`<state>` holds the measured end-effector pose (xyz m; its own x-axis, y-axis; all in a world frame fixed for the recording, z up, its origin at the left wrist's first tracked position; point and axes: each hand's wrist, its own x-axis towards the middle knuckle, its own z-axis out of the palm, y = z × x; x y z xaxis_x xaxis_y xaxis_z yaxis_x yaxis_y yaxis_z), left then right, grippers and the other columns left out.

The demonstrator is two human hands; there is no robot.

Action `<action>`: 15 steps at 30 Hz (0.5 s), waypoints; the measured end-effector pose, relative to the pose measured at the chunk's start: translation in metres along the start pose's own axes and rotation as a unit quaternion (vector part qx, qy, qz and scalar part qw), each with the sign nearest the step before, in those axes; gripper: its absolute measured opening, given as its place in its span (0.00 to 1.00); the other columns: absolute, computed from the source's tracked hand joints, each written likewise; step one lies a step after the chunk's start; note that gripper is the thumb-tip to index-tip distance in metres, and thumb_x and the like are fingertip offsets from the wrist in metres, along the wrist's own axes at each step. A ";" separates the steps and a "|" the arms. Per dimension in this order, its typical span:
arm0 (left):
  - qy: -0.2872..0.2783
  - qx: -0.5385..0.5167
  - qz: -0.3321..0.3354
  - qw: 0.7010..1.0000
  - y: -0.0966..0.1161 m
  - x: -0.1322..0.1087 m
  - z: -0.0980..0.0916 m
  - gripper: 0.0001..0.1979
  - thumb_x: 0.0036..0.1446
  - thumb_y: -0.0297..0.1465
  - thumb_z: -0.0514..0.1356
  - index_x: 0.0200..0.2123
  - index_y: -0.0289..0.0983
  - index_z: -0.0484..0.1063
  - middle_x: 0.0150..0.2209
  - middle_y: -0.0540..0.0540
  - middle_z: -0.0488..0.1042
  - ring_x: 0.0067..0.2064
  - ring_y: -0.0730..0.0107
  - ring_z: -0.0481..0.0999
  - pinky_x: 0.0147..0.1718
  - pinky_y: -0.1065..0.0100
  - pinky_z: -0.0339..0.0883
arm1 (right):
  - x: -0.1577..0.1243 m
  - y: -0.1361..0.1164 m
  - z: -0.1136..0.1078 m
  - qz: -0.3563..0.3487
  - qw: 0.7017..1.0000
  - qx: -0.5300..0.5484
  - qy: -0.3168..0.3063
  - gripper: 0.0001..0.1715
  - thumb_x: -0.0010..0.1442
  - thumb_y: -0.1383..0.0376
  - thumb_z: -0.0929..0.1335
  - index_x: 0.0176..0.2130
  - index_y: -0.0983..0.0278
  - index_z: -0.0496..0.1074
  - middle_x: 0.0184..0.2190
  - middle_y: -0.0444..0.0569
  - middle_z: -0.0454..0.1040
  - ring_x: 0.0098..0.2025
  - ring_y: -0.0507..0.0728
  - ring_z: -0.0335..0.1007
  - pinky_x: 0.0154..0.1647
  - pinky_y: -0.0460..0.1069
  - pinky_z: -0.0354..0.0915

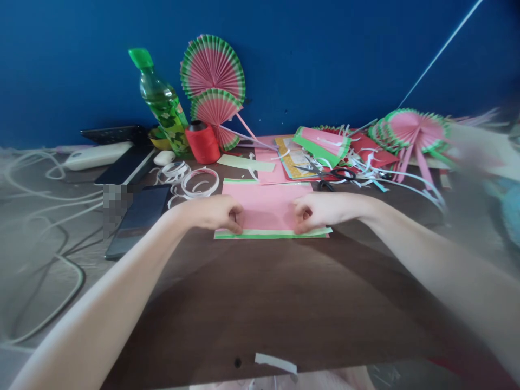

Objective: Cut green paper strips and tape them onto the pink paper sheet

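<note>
A pink paper sheet (268, 208) lies flat on the dark table, with green along its far and near edges. Along the near edge runs a pale narrow strip (268, 233) over the green. My left hand (225, 213) has its fingers curled and pressed together on the left part of the strip. On the right part, my right hand (309, 213) is curled the same way, its fingertips at the strip. Both hands touch the paper, and the middle of the sheet shows between them.
Behind the sheet stand a green bottle (162, 100), a red thread spool (203, 143) and folded paper fans (213, 70). Tape rolls (200, 183) and a tablet (140, 216) lie left. Scissors (343, 173) and paper scraps lie back right. Cables run at far left.
</note>
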<state>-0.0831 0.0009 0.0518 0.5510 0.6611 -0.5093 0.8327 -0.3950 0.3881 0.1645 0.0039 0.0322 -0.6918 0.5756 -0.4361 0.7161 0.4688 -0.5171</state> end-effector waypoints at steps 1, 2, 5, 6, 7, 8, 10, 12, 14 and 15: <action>0.000 -0.003 0.003 1.000 -0.001 0.000 0.000 0.09 0.45 0.36 0.59 0.25 0.36 0.71 0.21 0.52 0.68 0.23 0.75 0.64 0.23 0.73 0.54 | 0.000 -0.001 0.000 0.001 1.000 -0.001 -0.001 0.17 0.50 0.58 0.66 0.18 0.65 0.59 0.20 0.41 0.57 0.23 0.48 0.51 0.25 0.46 0.47; -0.001 -0.005 0.005 1.000 -0.002 0.001 0.000 0.09 0.45 0.36 0.60 0.25 0.36 0.71 0.21 0.52 0.68 0.23 0.75 0.64 0.23 0.74 0.54 | 0.000 -0.001 0.000 0.001 1.000 -0.001 -0.001 0.17 0.50 0.58 0.66 0.18 0.65 0.59 0.20 0.42 0.57 0.23 0.48 0.52 0.25 0.46 0.48; -0.002 -0.005 0.006 1.000 -0.002 0.002 0.000 0.09 0.44 0.37 0.60 0.25 0.36 0.71 0.21 0.52 0.69 0.24 0.75 0.65 0.22 0.74 0.54 | 0.000 -0.002 -0.001 0.004 1.000 0.002 -0.002 0.17 0.50 0.58 0.66 0.18 0.65 0.59 0.20 0.42 0.58 0.24 0.48 0.52 0.25 0.46 0.48; -0.001 -0.004 0.006 1.000 -0.002 0.001 0.000 0.09 0.44 0.37 0.60 0.25 0.36 0.71 0.21 0.52 0.69 0.24 0.76 0.65 0.22 0.74 0.54 | 0.000 -0.003 -0.001 0.005 1.000 0.002 -0.002 0.17 0.50 0.59 0.66 0.18 0.65 0.59 0.20 0.42 0.58 0.23 0.48 0.52 0.25 0.46 0.48; -0.001 -0.002 0.007 1.000 -0.001 0.001 0.000 0.09 0.44 0.36 0.60 0.25 0.35 0.71 0.21 0.52 0.69 0.24 0.76 0.65 0.22 0.74 0.54 | 0.000 -0.003 -0.001 0.007 1.000 0.003 -0.003 0.17 0.49 0.59 0.66 0.18 0.65 0.59 0.20 0.42 0.58 0.23 0.48 0.52 0.25 0.46 0.48; -0.001 0.000 0.007 1.000 0.000 0.001 0.000 0.09 0.44 0.36 0.60 0.24 0.35 0.70 0.21 0.53 0.69 0.23 0.76 0.65 0.22 0.74 0.54 | 0.000 -0.003 0.000 0.010 1.000 0.003 -0.004 0.17 0.49 0.59 0.66 0.18 0.65 0.59 0.20 0.41 0.58 0.23 0.47 0.51 0.24 0.46 0.47; -0.001 0.005 0.004 1.000 0.003 0.000 0.000 0.09 0.44 0.36 0.60 0.24 0.35 0.70 0.20 0.53 0.68 0.23 0.76 0.64 0.22 0.75 0.54 | 0.000 -0.003 0.000 0.014 1.000 0.005 -0.005 0.17 0.49 0.58 0.66 0.18 0.65 0.59 0.20 0.41 0.57 0.22 0.47 0.51 0.24 0.45 0.47; -0.001 0.009 -0.003 1.000 0.006 -0.001 0.000 0.09 0.44 0.36 0.59 0.24 0.35 0.69 0.20 0.53 0.68 0.22 0.77 0.64 0.22 0.74 0.54 | 0.000 -0.004 0.000 0.014 1.000 0.005 -0.008 0.18 0.49 0.58 0.66 0.18 0.65 0.58 0.20 0.41 0.57 0.22 0.47 0.50 0.23 0.45 0.47; 0.000 0.013 -0.011 1.000 0.008 -0.002 0.000 0.09 0.45 0.36 0.59 0.24 0.35 0.68 0.20 0.53 0.68 0.22 0.76 0.64 0.22 0.74 0.55 | 0.000 -0.004 0.000 0.010 1.000 0.004 -0.011 0.18 0.49 0.57 0.66 0.18 0.65 0.58 0.20 0.41 0.57 0.22 0.47 0.50 0.24 0.45 0.47; 0.001 0.017 -0.017 1.000 0.009 -0.003 0.001 0.08 0.44 0.36 0.59 0.24 0.35 0.68 0.21 0.53 0.68 0.23 0.76 0.65 0.22 0.74 0.55 | 0.000 -0.004 0.000 0.010 1.000 0.003 -0.011 0.18 0.49 0.57 0.66 0.19 0.65 0.59 0.20 0.41 0.57 0.22 0.47 0.50 0.24 0.45 0.47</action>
<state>-0.0768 -0.0050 0.0563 0.5228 0.6756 -0.5198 0.8520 -0.3944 0.3442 0.1618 0.0026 0.0343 -0.6790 0.5695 -0.4633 0.7295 0.4527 -0.5128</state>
